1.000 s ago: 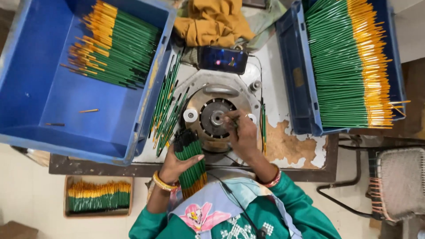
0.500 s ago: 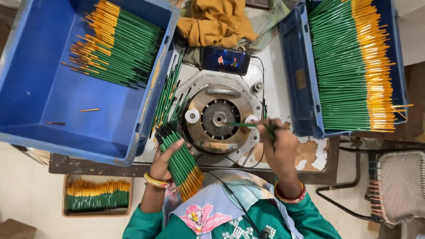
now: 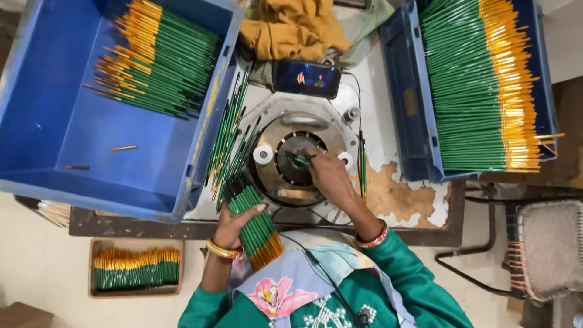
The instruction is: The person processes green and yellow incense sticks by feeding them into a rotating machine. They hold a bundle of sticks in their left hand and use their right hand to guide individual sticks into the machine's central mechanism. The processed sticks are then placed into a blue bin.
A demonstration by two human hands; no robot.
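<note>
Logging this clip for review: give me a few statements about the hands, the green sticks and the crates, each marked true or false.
1. The left hand holds a bundle of green sticks with yellow ends. True.
2. The right hand rests inside the left blue plastic crate. False: it is at the round metal machine, holding a single green stick.
3. The right blue plastic crate is packed with sticks. True.
4. The dark phone lies on the floor. False: it lies above the machine.

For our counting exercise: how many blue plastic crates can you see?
2. One blue crate lies at the left, partly filled with green sticks; the other is at the right, packed full. None seems hidden.
</note>
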